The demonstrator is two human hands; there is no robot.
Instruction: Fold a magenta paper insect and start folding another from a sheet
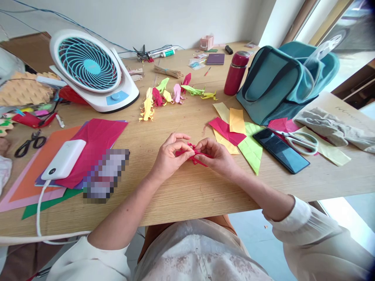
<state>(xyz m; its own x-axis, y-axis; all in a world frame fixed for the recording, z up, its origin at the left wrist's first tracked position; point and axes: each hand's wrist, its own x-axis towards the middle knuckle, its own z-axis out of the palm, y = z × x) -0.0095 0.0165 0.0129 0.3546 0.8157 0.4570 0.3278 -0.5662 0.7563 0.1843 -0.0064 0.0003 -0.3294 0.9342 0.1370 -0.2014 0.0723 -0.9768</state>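
Both of my hands meet over the front middle of the wooden table, holding a small folded piece of red paper (200,159) between them. My left hand (172,153) pinches its left side between thumb and fingers. From the other side, my right hand (215,155) grips it with thumb and bent fingers. Thin red folded bits stick out between the fingertips, and the rest of the piece is hidden. Beyond my hands lies a group of folded paper figures in yellow, red, pink and green, among them a yellow one (147,105).
Left are a fan (90,64), a white power bank (64,159) on coloured sheets, a pixelated object (106,175) and black scissors (31,143). To the right, paper pieces (252,144), a phone (279,150), scissors (301,141), a red flask (236,73) and a teal bag (272,86).
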